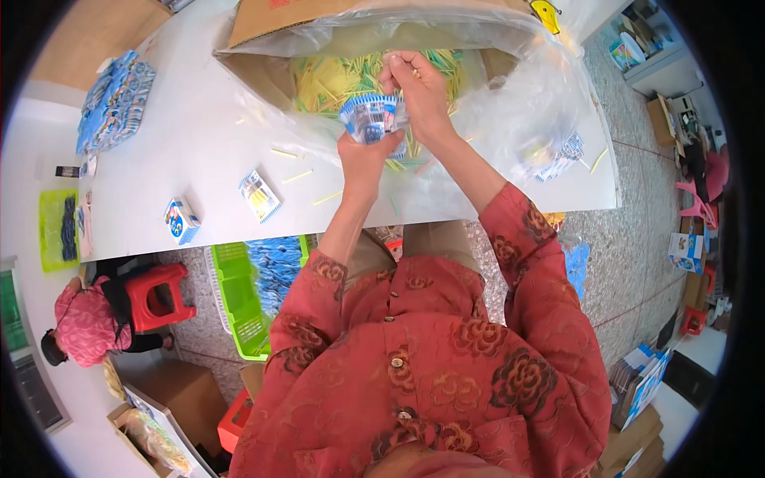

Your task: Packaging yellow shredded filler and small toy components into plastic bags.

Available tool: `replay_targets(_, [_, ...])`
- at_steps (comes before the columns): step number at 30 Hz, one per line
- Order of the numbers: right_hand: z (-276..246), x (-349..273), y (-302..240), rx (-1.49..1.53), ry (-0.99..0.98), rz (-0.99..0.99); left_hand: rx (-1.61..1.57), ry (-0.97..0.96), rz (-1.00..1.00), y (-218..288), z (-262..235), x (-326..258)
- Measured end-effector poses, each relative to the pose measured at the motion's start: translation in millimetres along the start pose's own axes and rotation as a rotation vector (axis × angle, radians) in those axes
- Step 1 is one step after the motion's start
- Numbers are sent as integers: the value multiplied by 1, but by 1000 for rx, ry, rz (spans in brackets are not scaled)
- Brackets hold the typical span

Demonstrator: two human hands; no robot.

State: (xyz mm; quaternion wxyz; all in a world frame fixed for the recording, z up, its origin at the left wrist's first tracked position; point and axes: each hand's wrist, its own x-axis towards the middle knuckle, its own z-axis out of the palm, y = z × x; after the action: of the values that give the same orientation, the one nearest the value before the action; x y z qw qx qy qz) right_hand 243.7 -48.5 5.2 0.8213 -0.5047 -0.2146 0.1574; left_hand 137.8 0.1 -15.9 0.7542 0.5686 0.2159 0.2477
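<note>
Head view shows your left hand [362,155] gripping a small blue-and-white printed paper packet [368,118] just below your right hand [414,88], whose fingers pinch thin yellow and green sticks [335,80] above the packet's mouth. If your pinch loosens, sticks could scatter onto the white table [199,151]; squeezing hard could crumple the packet.

Both arms reach forward. The left hand [365,151] and the right hand [414,88] are close together, with fingers curled shut, right above left.
</note>
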Motion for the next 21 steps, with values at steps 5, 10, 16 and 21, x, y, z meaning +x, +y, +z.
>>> replay_targets(5, [-2, 28, 19, -52, 6, -67, -2, -3, 37, -9, 1, 33])
replay_targets(10, [-11, 22, 5, -321, -340, 119, 24, -51, 50, -17, -14, 40])
replay_targets(16, [-19, 8, -32, -445, -469, 204, -63, -102, 19, -14, -29, 25])
replay_targets(21, [-34, -11, -38, -188, -498, 225, -145, -142, 69, 4, -37, 10])
